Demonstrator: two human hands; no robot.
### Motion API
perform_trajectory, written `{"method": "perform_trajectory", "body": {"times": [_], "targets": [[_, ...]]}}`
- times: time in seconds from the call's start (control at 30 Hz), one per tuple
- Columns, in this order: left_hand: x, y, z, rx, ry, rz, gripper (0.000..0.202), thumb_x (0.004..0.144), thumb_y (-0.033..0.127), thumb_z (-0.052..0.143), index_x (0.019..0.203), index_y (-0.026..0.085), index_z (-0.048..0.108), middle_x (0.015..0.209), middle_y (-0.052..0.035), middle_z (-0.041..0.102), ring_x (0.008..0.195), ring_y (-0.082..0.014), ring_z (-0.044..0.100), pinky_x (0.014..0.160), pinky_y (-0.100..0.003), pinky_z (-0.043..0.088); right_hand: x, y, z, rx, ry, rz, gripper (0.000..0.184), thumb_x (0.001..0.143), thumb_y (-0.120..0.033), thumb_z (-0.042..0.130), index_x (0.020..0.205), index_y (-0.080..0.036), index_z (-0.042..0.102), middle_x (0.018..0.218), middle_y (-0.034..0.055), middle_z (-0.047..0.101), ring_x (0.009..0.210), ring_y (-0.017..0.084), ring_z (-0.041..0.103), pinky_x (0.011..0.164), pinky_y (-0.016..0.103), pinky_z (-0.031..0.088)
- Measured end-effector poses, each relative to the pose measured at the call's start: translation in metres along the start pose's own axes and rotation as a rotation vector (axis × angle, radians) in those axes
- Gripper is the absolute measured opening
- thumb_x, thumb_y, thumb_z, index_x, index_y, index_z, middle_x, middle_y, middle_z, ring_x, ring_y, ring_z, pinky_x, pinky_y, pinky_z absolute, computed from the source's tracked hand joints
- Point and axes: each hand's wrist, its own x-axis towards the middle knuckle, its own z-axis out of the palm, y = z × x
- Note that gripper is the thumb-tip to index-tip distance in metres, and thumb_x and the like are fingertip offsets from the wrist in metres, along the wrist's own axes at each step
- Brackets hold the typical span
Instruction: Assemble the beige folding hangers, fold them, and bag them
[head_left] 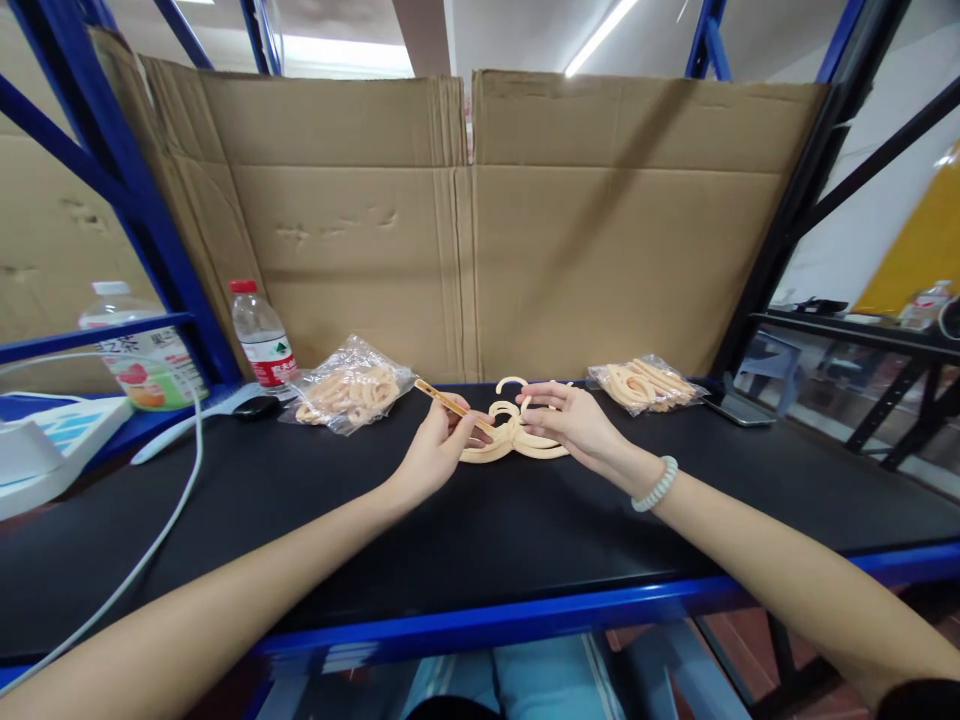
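Note:
My left hand is closed on a narrow, flat beige strip, gripped by the thumb and fingers and slanting up to the left. My right hand has its fingers bent round a beige piece, mostly hidden behind them; a small end shows at the fingertips. Between and beneath both hands, several curved beige pieces lie together on the black tabletop. A beige hook curves up just behind them. The hands partly cover the pile.
Clear plastic bags of beige parts lie at left and right. A red-capped bottle, a larger bottle and a white cable are on the left. A phone lies at right. Cardboard walls the back.

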Motion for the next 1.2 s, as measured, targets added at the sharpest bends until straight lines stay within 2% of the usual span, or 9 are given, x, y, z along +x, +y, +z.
{"method": "perform_trajectory", "body": {"times": [0.1, 0.2, 0.27, 0.37, 0.43, 0.63, 0.73, 0.83, 1.2], "targets": [[-0.002, -0.003, 0.004, -0.052, 0.042, -0.01, 0.037, 0.079, 0.042, 0.061, 0.093, 0.02, 0.034, 0.081, -0.0012, 0.064, 0.07, -0.0167, 0.068, 0.076, -0.039, 0.056, -0.002, 0.006, 0.002, 0.047, 0.02, -0.036, 0.051, 0.055, -0.018, 0.083, 0.1, -0.019, 0.057, 0.089, 0.0018, 0.064, 0.077, 0.014, 0.064, 0.072, 0.029, 0.055], [-0.004, -0.001, 0.006, -0.09, 0.021, -0.015, 0.039, 0.077, 0.038, 0.065, 0.093, 0.019, 0.035, 0.077, -0.0009, 0.065, 0.074, -0.0195, 0.069, 0.077, -0.039, 0.056, -0.005, 0.009, 0.004, 0.087, 0.018, -0.048, 0.065, 0.056, -0.017, 0.083, 0.112, -0.024, 0.051, 0.082, -0.0012, 0.065, 0.075, 0.014, 0.064, 0.076, 0.032, 0.054], [-0.006, 0.001, 0.007, -0.105, -0.001, -0.016, 0.038, 0.076, 0.036, 0.067, 0.093, 0.019, 0.037, 0.079, -0.0028, 0.067, 0.079, -0.0216, 0.07, 0.078, -0.038, 0.056, -0.006, 0.01, 0.006, 0.068, -0.005, -0.036, 0.056, 0.057, -0.02, 0.084, 0.106, -0.02, 0.057, 0.08, 0.0003, 0.066, 0.074, 0.015, 0.065, 0.077, 0.033, 0.053], [-0.008, 0.003, 0.008, -0.092, 0.021, -0.004, 0.039, 0.075, 0.033, 0.069, 0.096, 0.019, 0.039, 0.083, -0.0043, 0.069, 0.083, -0.0224, 0.07, 0.078, -0.037, 0.055, -0.006, 0.009, 0.008, 0.04, -0.031, -0.029, 0.032, 0.057, -0.025, 0.084, 0.079, -0.016, 0.064, 0.082, 0.004, 0.067, 0.077, 0.016, 0.065, 0.079, 0.032, 0.053], [-0.009, 0.003, 0.009, -0.076, 0.049, 0.014, 0.042, 0.072, 0.03, 0.071, 0.097, 0.019, 0.04, 0.084, -0.0042, 0.069, 0.084, -0.0219, 0.069, 0.08, -0.037, 0.055, -0.006, 0.007, 0.009, 0.033, -0.049, -0.016, 0.029, 0.056, -0.026, 0.085, 0.073, -0.016, 0.064, 0.083, 0.0041, 0.068, 0.079, 0.017, 0.065, 0.079, 0.031, 0.053], [-0.011, 0.0, 0.01, -0.041, 0.132, 0.099, 0.043, 0.069, 0.03, 0.075, 0.096, 0.018, 0.043, 0.084, -0.003, 0.066, 0.085, -0.0203, 0.068, 0.084, -0.037, 0.054, -0.004, 0.002, 0.005, -0.05, -0.183, 0.057, 0.024, 0.062, -0.029, 0.083, 0.076, -0.015, 0.068, 0.088, 0.0038, 0.067, 0.082, 0.014, 0.064, 0.083, 0.03, 0.052], [-0.013, 0.0, 0.01, -0.014, 0.118, 0.145, 0.039, 0.073, 0.029, 0.073, 0.097, 0.018, 0.045, 0.087, -0.0036, 0.066, 0.085, -0.0202, 0.068, 0.084, -0.036, 0.054, -0.005, 0.002, 0.004, 0.007, -0.234, 0.117, 0.025, 0.065, -0.03, 0.081, 0.078, -0.015, 0.067, 0.098, 0.0055, 0.066, 0.091, 0.017, 0.064, 0.088, 0.032, 0.052], [-0.016, 0.001, 0.011, 0.07, 0.097, 0.203, 0.032, 0.077, 0.029, 0.069, 0.097, 0.018, 0.047, 0.089, -0.0043, 0.067, 0.086, -0.0202, 0.068, 0.084, -0.036, 0.054, -0.006, 0.002, 0.005, 0.045, -0.3, 0.179, 0.027, 0.068, -0.032, 0.08, 0.082, -0.013, 0.066, 0.093, 0.0071, 0.067, 0.091, 0.02, 0.066, 0.088, 0.035, 0.052], [-0.021, 0.006, 0.013, 0.286, 0.113, 0.235, 0.021, 0.078, 0.036, 0.067, 0.083, 0.018, 0.058, 0.085, -0.0034, 0.067, 0.083, -0.0203, 0.068, 0.079, -0.033, 0.057, -0.01, 0.005, 0.01, -0.002, -0.29, 0.099, 0.029, 0.065, -0.031, 0.081, 0.08, -0.014, 0.064, 0.081, 0.0043, 0.067, 0.075, 0.015, 0.066, 0.081, 0.033, 0.054]]}}
